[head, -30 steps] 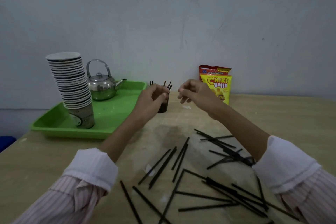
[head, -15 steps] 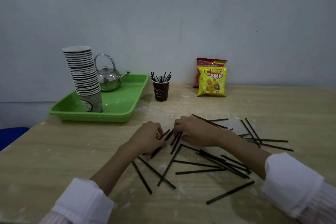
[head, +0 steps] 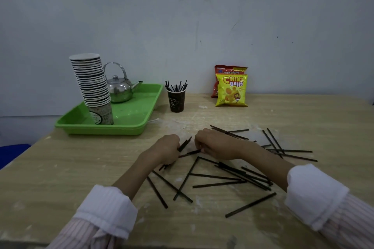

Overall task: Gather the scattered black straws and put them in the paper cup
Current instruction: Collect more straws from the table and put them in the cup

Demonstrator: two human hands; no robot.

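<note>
Several black straws (head: 214,184) lie scattered across the wooden table (head: 60,172) in front of me. A dark paper cup (head: 176,100) stands upright further back, with several straws sticking out of it. My left hand (head: 167,150) rests on the table with its fingers closed around a few straws (head: 185,144) that poke out toward the cup. My right hand (head: 214,144) lies just to the right of it, pinching the end of one straw (head: 190,153) that reaches toward the left hand. Both hands are well in front of the cup.
A green tray (head: 129,125) at the back left holds a tall stack of paper cups (head: 92,85) and a metal kettle (head: 119,88). Two snack bags (head: 231,89) lean against the wall at the back right.
Both hands came down from the cup to the straw pile a second ago. In the last half second the fingers have closed on straws there.
</note>
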